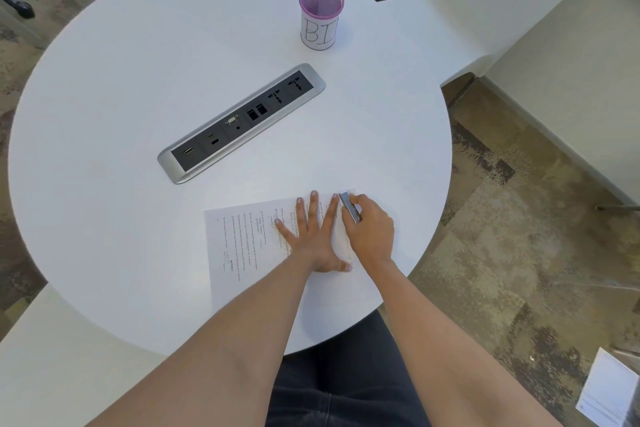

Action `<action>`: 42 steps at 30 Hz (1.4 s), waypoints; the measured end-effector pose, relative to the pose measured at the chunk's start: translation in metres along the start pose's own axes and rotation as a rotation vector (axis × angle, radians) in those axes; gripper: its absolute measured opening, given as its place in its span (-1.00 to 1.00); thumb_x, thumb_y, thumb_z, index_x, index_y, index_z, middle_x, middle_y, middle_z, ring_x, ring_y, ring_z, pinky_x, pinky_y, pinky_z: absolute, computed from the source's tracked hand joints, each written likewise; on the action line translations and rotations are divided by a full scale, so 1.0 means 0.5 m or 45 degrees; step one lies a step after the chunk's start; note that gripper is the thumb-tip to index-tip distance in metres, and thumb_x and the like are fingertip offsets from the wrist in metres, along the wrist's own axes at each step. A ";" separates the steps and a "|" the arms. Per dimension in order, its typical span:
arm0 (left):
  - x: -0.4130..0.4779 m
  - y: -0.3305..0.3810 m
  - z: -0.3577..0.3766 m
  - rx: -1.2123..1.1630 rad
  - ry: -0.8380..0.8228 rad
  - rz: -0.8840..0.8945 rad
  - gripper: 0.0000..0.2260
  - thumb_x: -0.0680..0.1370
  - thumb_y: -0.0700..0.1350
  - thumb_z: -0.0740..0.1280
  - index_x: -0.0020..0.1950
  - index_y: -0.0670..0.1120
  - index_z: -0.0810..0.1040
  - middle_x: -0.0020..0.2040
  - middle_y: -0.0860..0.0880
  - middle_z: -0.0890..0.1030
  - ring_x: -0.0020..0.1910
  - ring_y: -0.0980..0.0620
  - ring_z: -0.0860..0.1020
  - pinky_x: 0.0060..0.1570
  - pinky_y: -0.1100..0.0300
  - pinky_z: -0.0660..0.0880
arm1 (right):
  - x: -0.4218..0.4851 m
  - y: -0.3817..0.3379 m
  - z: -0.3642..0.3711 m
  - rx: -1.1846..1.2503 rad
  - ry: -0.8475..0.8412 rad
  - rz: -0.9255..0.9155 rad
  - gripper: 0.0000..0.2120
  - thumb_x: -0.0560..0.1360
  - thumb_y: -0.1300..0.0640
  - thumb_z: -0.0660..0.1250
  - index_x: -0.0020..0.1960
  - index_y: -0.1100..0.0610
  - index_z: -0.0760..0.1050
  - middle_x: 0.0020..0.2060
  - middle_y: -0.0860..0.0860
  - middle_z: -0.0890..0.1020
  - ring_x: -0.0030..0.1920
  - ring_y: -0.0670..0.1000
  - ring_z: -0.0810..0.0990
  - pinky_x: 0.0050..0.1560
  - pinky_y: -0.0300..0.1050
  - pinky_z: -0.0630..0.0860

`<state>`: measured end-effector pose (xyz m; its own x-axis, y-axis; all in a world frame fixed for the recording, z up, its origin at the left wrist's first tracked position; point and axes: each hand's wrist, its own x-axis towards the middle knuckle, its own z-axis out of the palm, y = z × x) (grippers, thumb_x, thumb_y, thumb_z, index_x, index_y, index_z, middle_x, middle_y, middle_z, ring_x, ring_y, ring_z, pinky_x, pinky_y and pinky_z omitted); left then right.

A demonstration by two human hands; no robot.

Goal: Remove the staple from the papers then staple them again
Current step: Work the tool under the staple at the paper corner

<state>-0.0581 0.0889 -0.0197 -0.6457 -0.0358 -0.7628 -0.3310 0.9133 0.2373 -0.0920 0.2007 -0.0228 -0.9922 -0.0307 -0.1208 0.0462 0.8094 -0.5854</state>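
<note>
Printed white papers (239, 246) lie on the round white table (138, 80) near its front edge. My left hand (311, 236) presses flat on them, fingers spread. My right hand (372, 229) sits at the papers' far right corner and grips a small silver stapler (349, 207), whose tip rests at that corner. The staple itself is too small to make out.
A purple mesh cup (321, 14) with a white label stands at the back of the table. A silver socket strip (242, 121) is set into the table's middle. A white seat (485, 3) is at the back right; loose papers (606, 388) lie on the floor at the lower right.
</note>
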 end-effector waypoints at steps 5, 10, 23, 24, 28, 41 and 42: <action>-0.001 0.002 -0.003 -0.009 -0.010 -0.003 0.33 0.23 0.33 0.53 0.31 0.28 -0.68 0.24 0.09 -0.79 0.12 0.00 -0.82 -0.09 -0.31 -0.67 | -0.015 0.013 -0.013 0.115 0.086 0.109 -0.82 0.51 0.09 0.39 0.08 0.11 0.58 -0.18 -0.01 0.67 -0.27 -0.03 0.58 -0.25 -0.11 0.53; -0.004 0.001 -0.002 -0.028 -0.019 0.008 0.32 0.23 0.32 0.53 0.32 0.28 -0.67 0.25 0.08 -0.78 0.15 -0.03 -0.79 -0.02 -0.35 -0.62 | -0.035 0.030 -0.008 0.031 -0.013 0.109 -0.85 0.51 0.10 0.38 0.06 0.08 0.61 -0.14 -0.03 0.69 -0.27 -0.09 0.53 -0.27 -0.19 0.45; 0.002 -0.001 0.002 -0.021 -0.006 0.024 0.31 0.24 0.33 0.52 0.33 0.29 -0.66 0.27 0.07 -0.77 0.14 -0.03 -0.80 0.01 -0.37 -0.61 | -0.018 0.016 -0.009 -0.062 -0.029 -0.032 -0.90 0.52 0.14 0.37 -0.06 0.14 0.64 -0.32 -0.01 0.62 -0.37 0.00 0.52 -0.39 -0.12 0.43; 0.002 -0.001 0.002 -0.019 -0.006 0.023 0.31 0.24 0.33 0.52 0.33 0.29 -0.66 0.27 0.07 -0.77 0.13 -0.02 -0.81 0.00 -0.37 -0.61 | -0.014 0.017 -0.010 -0.080 -0.034 -0.076 -0.90 0.51 0.15 0.37 -0.04 0.15 0.64 -0.31 0.01 0.63 -0.36 0.03 0.55 -0.38 -0.08 0.46; 0.001 0.000 0.000 -0.026 -0.015 0.020 0.30 0.25 0.33 0.52 0.32 0.29 -0.67 0.23 0.08 -0.80 0.17 -0.04 -0.78 0.15 -0.45 -0.50 | 0.009 0.029 -0.019 -0.184 -0.076 -0.256 -0.86 0.50 0.15 0.40 0.03 0.15 0.65 -0.29 0.01 0.64 -0.35 0.07 0.59 -0.40 -0.17 0.34; 0.002 0.001 -0.004 -0.014 -0.053 0.007 0.32 0.24 0.32 0.52 0.26 0.30 -0.71 0.23 0.05 -0.80 0.18 -0.07 -0.77 0.07 -0.46 -0.55 | -0.013 0.022 -0.014 0.089 0.125 -0.056 -0.85 0.48 0.16 0.43 0.04 0.15 0.63 -0.21 0.00 0.68 -0.28 -0.02 0.60 -0.29 -0.15 0.50; 0.003 0.001 -0.004 -0.020 -0.053 0.002 0.32 0.23 0.32 0.53 0.29 0.30 -0.68 0.24 0.06 -0.79 0.17 -0.07 -0.77 0.11 -0.49 -0.50 | -0.011 0.026 -0.015 0.117 0.145 0.044 -0.81 0.49 0.14 0.43 0.08 0.15 0.62 -0.16 0.01 0.69 -0.24 -0.02 0.61 -0.23 -0.16 0.51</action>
<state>-0.0607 0.0883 -0.0193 -0.6174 -0.0170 -0.7865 -0.3410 0.9067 0.2481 -0.0870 0.2157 -0.0240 -0.9963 0.0670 -0.0533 0.0855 0.7518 -0.6538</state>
